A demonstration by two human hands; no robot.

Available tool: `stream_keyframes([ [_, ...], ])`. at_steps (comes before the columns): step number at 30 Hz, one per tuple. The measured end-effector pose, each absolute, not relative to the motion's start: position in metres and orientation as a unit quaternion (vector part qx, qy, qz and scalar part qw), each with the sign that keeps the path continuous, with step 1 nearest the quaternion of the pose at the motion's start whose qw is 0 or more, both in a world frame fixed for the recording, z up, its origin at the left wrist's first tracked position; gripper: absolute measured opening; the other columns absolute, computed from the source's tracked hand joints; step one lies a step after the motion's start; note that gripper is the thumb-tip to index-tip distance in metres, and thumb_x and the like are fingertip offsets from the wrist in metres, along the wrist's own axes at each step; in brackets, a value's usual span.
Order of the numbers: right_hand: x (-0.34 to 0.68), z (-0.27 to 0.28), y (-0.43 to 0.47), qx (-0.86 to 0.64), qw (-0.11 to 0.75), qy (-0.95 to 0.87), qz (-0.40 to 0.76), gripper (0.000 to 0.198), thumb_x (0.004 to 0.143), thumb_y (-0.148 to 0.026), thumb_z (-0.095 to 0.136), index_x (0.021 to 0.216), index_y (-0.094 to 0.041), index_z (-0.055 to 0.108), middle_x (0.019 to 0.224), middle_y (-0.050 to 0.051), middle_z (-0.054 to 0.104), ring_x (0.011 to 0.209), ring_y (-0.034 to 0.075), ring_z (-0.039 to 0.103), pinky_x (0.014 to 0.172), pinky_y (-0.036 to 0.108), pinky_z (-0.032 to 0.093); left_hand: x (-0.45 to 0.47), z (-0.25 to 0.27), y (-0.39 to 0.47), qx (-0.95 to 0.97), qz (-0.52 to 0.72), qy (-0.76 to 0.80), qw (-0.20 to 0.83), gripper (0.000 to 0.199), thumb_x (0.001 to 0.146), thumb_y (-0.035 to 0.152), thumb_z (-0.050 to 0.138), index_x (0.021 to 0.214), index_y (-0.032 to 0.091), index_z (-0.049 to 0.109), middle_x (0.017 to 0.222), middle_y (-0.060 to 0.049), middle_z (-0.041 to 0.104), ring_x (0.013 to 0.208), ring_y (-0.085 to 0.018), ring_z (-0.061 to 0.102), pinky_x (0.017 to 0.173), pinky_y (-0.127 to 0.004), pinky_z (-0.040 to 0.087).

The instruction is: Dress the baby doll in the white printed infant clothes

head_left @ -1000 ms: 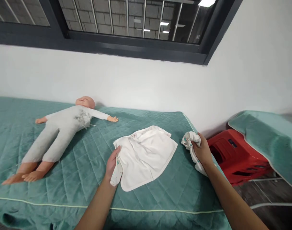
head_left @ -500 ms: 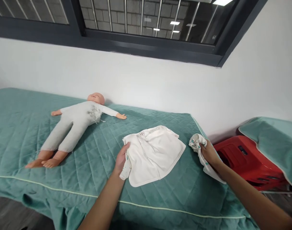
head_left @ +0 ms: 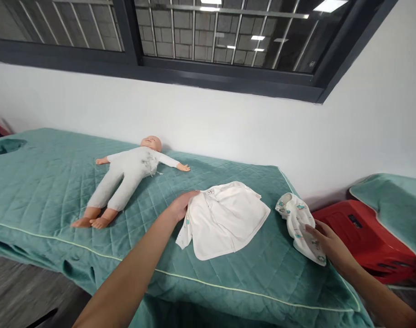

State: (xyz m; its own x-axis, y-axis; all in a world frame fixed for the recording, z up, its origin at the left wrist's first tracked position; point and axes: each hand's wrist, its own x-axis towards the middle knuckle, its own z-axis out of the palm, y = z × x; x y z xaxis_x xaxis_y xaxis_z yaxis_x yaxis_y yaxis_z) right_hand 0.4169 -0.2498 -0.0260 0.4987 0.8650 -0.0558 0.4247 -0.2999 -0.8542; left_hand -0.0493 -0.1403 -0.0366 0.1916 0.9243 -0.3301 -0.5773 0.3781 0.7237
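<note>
A white baby shirt (head_left: 230, 221) lies spread on the green quilted cover, a label at its collar and a patterned sleeve hanging at its left. At the shirt's upper left edge, my left hand (head_left: 184, 206) grips the cloth, its fingertips partly hidden. My right hand (head_left: 327, 239) pinches a crumpled white baby garment (head_left: 298, 223) with teal prints near the bed's right end; its exact kind is unclear. On its back to the left lies a baby doll (head_left: 128, 171) with a pale cloth body and a frayed patch on its front.
The green quilted bed cover (head_left: 58, 182) runs along the white wall (head_left: 228, 123) under a barred window (head_left: 221, 41). Beyond the bed's right end are a red plastic chair (head_left: 353, 232) and another green cover (head_left: 395, 198).
My left hand has moved up along the shirt's edge toward the collar. My right hand has shifted lower on the patterned garment, which now hangs more unfolded. The view has shifted left.
</note>
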Motion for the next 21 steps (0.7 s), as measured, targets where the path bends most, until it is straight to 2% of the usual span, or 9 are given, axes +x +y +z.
stream_keyframes([
  [4, 0.421, -0.022, -0.253, -0.752, 0.408, -0.437, 0.277, 0.043, 0.064, -0.057, 0.073, 0.094, -0.026, 0.068, 0.109, 0.016, 0.073, 0.097, 0.041, 0.068, 0.082, 0.054, 0.055, -0.052, -0.033, -0.136, 0.259, 0.445, 0.434, 0.739, 0.01, 0.077, 0.021, 0.074, 0.079, 0.012, 0.074, 0.08, -0.01, 0.077, 0.07, -0.022, 0.071, 0.075, -0.034, 0.056],
  [6, 0.423, -0.014, -0.244, -0.762, 0.387, -0.466, 0.23, 0.035, 0.068, -0.056, 0.07, 0.085, -0.026, 0.067, 0.105, 0.02, 0.072, 0.099, 0.041, 0.068, 0.085, 0.053, 0.053, -0.052, -0.029, -0.133, 0.275, 0.429, 0.454, 0.731, 0.013, 0.076, 0.024, 0.075, 0.079, 0.012, 0.074, 0.082, -0.011, 0.077, 0.07, -0.024, 0.071, 0.075, -0.035, 0.056],
  [8, 0.416, -0.003, -0.23, -0.768, 0.367, -0.503, 0.153, 0.032, 0.073, -0.054, 0.067, 0.086, -0.024, 0.067, 0.108, 0.023, 0.07, 0.105, 0.04, 0.066, 0.091, 0.051, 0.05, -0.049, -0.022, -0.13, 0.292, 0.42, 0.469, 0.72, 0.014, 0.072, 0.023, 0.079, 0.078, 0.012, 0.074, 0.08, -0.013, 0.077, 0.068, -0.026, 0.071, 0.073, -0.037, 0.056],
  [9, 0.408, 0.004, -0.221, -0.764, 0.36, -0.523, 0.115, 0.034, 0.075, -0.053, 0.067, 0.091, -0.023, 0.068, 0.113, 0.023, 0.068, 0.11, 0.04, 0.064, 0.095, 0.05, 0.049, -0.048, -0.017, -0.129, 0.303, 0.418, 0.473, 0.714, 0.014, 0.068, 0.021, 0.081, 0.078, 0.013, 0.074, 0.078, -0.014, 0.077, 0.066, -0.026, 0.07, 0.072, -0.038, 0.056],
  [11, 0.382, 0.017, -0.202, -0.738, 0.365, -0.563, 0.071, 0.051, 0.075, -0.05, 0.066, 0.114, -0.018, 0.065, 0.13, 0.021, 0.061, 0.124, 0.04, 0.056, 0.106, 0.053, 0.043, -0.044, -0.003, -0.127, 0.331, 0.415, 0.47, 0.705, 0.018, 0.064, 0.018, 0.083, 0.08, 0.015, 0.076, 0.076, -0.013, 0.076, 0.066, -0.028, 0.07, 0.073, -0.04, 0.055],
  [14, 0.324, 0.039, -0.175, -0.681, 0.36, -0.63, 0.101, 0.066, 0.078, -0.05, 0.066, 0.135, -0.019, 0.055, 0.145, 0.017, 0.051, 0.131, 0.038, 0.052, 0.107, 0.053, 0.044, -0.038, 0.032, -0.13, 0.383, 0.418, 0.455, 0.686, 0.023, 0.062, 0.013, 0.084, 0.084, 0.015, 0.078, 0.075, -0.011, 0.076, 0.072, -0.029, 0.071, 0.078, -0.039, 0.054],
  [16, 0.283, 0.058, -0.16, -0.618, 0.35, -0.695, 0.112, 0.066, 0.078, -0.045, 0.068, 0.137, -0.019, 0.054, 0.147, 0.015, 0.051, 0.135, 0.037, 0.048, 0.111, 0.053, 0.04, -0.036, 0.064, -0.138, 0.47, 0.428, 0.436, 0.637, 0.021, 0.062, 0.011, 0.083, 0.082, 0.016, 0.079, 0.077, -0.008, 0.076, 0.078, -0.029, 0.07, 0.082, -0.036, 0.052],
  [18, 0.247, 0.079, -0.148, -0.544, 0.334, -0.762, 0.114, 0.062, 0.079, -0.038, 0.068, 0.138, -0.023, 0.055, 0.147, 0.009, 0.053, 0.136, 0.033, 0.048, 0.115, 0.05, 0.036, -0.034, 0.099, -0.152, 0.606, 0.419, 0.402, 0.543, 0.015, 0.063, 0.012, 0.082, 0.077, 0.018, 0.079, 0.078, -0.006, 0.076, 0.081, -0.028, 0.069, 0.081, -0.034, 0.05],
  [21, 0.208, 0.109, -0.136, -0.452, 0.276, -0.831, 0.172, 0.049, 0.079, -0.033, 0.067, 0.128, -0.028, 0.065, 0.133, 0.002, 0.065, 0.12, 0.028, 0.061, 0.104, 0.044, 0.045, -0.035, 0.147, -0.175, 0.748, 0.388, 0.337, 0.42, 0.011, 0.071, 0.015, 0.077, 0.081, 0.017, 0.081, 0.081, -0.005, 0.077, 0.083, -0.027, 0.067, 0.079, -0.03, 0.048],
])
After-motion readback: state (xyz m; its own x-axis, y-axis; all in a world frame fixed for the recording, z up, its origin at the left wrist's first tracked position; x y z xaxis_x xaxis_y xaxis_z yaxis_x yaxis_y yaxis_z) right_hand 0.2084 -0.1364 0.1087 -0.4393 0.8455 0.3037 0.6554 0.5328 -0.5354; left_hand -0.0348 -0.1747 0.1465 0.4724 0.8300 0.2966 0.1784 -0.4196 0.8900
